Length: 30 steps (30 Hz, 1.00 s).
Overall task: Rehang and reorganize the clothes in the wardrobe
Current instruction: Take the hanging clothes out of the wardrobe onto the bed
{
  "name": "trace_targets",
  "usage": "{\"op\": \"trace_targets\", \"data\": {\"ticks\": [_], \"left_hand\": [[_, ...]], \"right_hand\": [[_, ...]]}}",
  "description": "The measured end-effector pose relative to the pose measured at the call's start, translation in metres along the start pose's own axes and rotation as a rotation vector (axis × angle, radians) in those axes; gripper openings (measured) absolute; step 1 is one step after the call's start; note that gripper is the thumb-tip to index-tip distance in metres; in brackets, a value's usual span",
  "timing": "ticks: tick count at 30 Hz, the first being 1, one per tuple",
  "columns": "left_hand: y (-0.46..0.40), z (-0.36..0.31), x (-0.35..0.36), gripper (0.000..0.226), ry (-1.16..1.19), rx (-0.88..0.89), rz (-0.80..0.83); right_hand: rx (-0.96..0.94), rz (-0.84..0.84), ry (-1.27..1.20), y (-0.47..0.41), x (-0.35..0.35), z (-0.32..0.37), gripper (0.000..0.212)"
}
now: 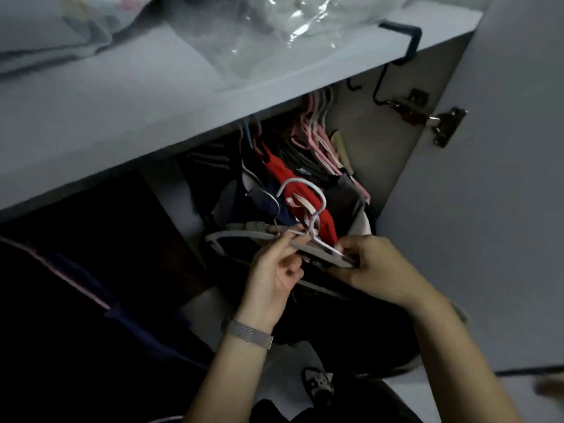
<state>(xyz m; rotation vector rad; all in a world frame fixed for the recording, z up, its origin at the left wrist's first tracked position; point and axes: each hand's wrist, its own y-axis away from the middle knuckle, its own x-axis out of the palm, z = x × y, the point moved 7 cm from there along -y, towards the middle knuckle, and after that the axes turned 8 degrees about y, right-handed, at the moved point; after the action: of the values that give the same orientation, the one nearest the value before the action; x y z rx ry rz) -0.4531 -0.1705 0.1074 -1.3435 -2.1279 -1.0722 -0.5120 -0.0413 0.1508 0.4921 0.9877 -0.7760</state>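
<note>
I note a grey hanger (pixel 293 242) held flat between both hands, its hook (pixel 305 196) rising just above the fingers. The left hand (pixel 271 276) pinches the bar near the neck with thumb and forefinger; the right hand (pixel 375 270) has its fingers curled round the hanger's other end. Beyond the fingertips hang a red garment (pixel 290 184) and pink hangers (pixel 320 145) under the wardrobe shelf (pixel 122 117). A mesh wristband (pixel 247 331) sits on the left wrist.

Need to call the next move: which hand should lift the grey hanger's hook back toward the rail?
Left, probably. The left hand pinches the grey hanger beside its hook; the right hand grips the arm's far end.
</note>
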Motion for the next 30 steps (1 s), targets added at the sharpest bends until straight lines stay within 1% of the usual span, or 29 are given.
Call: {"op": "trace_targets", "data": {"ticks": [2, 5, 8, 11, 13, 17, 20, 24, 27, 30], "left_hand": [[0.012, 0.018, 0.014, 0.021, 0.023, -0.083, 0.060], [0.035, 0.054, 0.030, 0.021, -0.072, -0.171, 0.163], [0.059, 0.096, 0.046, 0.021, -0.213, -0.268, 0.335], [0.090, 0.147, 0.072, 0.020, -0.301, -0.375, 0.495], [0.114, 0.179, 0.094, 0.020, -0.335, -0.454, 0.585], [0.161, 0.244, 0.138, 0.022, -0.402, -0.584, 0.771], [0.200, 0.303, 0.166, 0.024, -0.442, -0.699, 0.850], [0.261, 0.393, 0.201, 0.029, -0.543, -0.812, 0.958], [0.307, 0.458, 0.224, 0.038, -0.592, -0.899, 1.031], [0.347, 0.515, 0.243, 0.040, -0.664, -0.974, 1.090]], "right_hand": [[0.089, -0.073, 0.027, 0.030, 0.000, -0.014, 0.013], [0.245, -0.124, 0.028, 0.089, 0.007, -0.042, 0.014], [0.451, -0.177, 0.026, 0.158, 0.017, -0.066, 0.018], [0.634, -0.251, 0.018, 0.231, 0.014, -0.082, 0.029], [0.742, -0.347, -0.005, 0.279, 0.006, -0.090, 0.034], [0.913, -0.563, -0.048, 0.374, -0.013, -0.109, 0.036], [1.020, -0.658, -0.060, 0.447, -0.021, -0.126, 0.037], [1.193, -0.730, -0.071, 0.556, -0.026, -0.153, 0.031], [1.316, -0.782, -0.078, 0.633, -0.028, -0.174, 0.022], [1.422, -0.839, -0.076, 0.697, -0.030, -0.190, 0.022]]}}
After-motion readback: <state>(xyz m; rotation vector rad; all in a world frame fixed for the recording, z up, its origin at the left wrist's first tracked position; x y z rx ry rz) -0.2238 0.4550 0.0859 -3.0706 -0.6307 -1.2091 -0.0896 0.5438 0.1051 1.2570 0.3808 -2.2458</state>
